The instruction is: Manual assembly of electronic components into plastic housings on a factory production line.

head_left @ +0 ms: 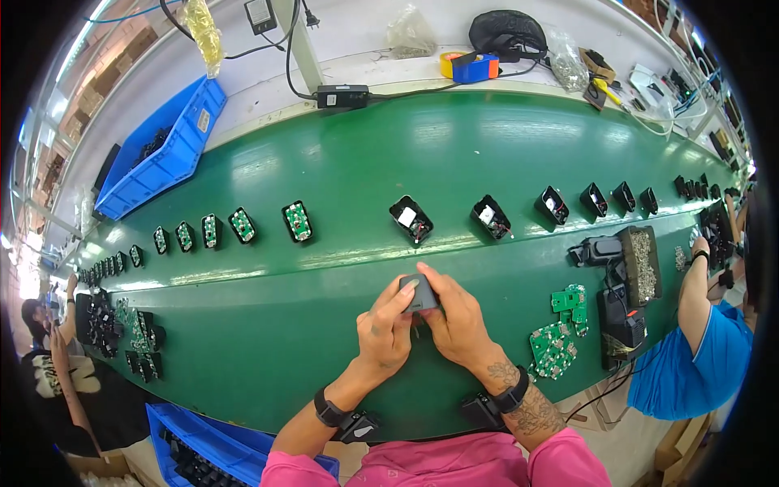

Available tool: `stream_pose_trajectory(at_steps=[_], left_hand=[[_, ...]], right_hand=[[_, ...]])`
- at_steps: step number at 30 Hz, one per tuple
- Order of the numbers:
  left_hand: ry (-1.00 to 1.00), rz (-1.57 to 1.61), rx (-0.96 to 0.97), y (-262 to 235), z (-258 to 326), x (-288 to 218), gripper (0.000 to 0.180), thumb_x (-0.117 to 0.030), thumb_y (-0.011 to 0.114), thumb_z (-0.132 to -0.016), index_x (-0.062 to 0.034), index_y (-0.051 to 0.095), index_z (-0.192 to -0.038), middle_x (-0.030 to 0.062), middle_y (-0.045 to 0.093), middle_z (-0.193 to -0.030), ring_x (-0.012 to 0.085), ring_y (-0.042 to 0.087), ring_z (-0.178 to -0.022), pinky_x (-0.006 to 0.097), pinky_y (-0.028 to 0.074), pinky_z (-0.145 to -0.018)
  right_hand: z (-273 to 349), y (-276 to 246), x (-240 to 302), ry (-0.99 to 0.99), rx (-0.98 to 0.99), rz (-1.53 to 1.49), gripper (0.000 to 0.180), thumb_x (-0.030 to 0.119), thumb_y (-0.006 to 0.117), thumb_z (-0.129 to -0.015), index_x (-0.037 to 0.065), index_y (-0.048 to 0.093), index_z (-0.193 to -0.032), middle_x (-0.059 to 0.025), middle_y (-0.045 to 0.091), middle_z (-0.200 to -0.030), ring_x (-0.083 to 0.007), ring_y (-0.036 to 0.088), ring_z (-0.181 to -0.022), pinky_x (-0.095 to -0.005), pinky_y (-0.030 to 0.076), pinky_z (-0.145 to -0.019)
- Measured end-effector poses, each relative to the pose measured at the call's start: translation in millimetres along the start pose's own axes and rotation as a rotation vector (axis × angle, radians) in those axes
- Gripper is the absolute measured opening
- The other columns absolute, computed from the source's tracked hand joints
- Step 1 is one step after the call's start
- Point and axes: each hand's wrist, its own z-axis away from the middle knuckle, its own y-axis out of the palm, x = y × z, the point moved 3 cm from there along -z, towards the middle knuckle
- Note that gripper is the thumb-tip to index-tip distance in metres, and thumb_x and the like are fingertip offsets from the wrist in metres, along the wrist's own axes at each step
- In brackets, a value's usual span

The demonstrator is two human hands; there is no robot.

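Both my hands are closed around a dark grey plastic housing (422,295), held over the green bench near its middle. My left hand (381,333) grips its left side with the thumb laid on top. My right hand (459,323) wraps the right side; the housing's underside is hidden by my fingers. Beyond them runs a row of black housings: those to the right, such as one open housing (412,219), show a white piece and wires inside. To the left, the housings hold green circuit boards (298,221). Loose green boards (554,351) lie right of my right forearm.
A soldering-type station (623,325) and a tray of metallic bits (643,264) stand at the right. Blue bins sit at the far left (162,154) and lower left (166,426). Tape rolls (471,68) rest on the back ledge. Co-workers are at both sides.
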Motion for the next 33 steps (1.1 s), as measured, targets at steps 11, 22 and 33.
stream_pose_trajectory(at_steps=[11, 22, 33], left_hand=[[-0.286, 0.286, 0.063, 7, -2, -2, 0.032, -0.003, 0.055, -0.096, -0.0034, 0.051, -0.128, 0.0204, 0.065, -0.117, 0.0194, 0.067, -0.061, 0.031, 0.056, -0.054], [0.229, 0.036, -0.108, -4, -11, -15, 0.044, 0.007, 0.059, -0.084, -0.0138, 0.054, -0.122, 0.0287, 0.063, -0.115, 0.0345, 0.072, -0.083, 0.034, 0.061, -0.062], [-0.476, 0.255, -0.092, 1, -1, -4, 0.027, -0.007, 0.055, -0.093, 0.0001, 0.056, -0.120, 0.0121, 0.068, -0.092, 0.0120, 0.064, -0.071, 0.026, 0.052, -0.060]], right_hand=[[4, 1, -3, 0.044, -0.068, 0.079, 0.049, 0.005, 0.061, -0.088, -0.003, 0.050, -0.135, -0.0159, 0.060, -0.086, -0.0331, 0.060, -0.071, -0.0406, 0.050, -0.063], [0, -5, 4, -0.254, -0.093, 0.048, 0.046, 0.001, 0.061, -0.085, -0.005, 0.054, -0.130, -0.0194, 0.064, -0.117, -0.0350, 0.062, -0.086, -0.0414, 0.052, -0.078], [2, 4, 9, 0.044, -0.059, 0.028, 0.059, 0.006, 0.066, -0.084, -0.004, 0.046, -0.139, -0.0151, 0.065, -0.091, -0.0276, 0.063, -0.077, -0.0345, 0.052, -0.071]])
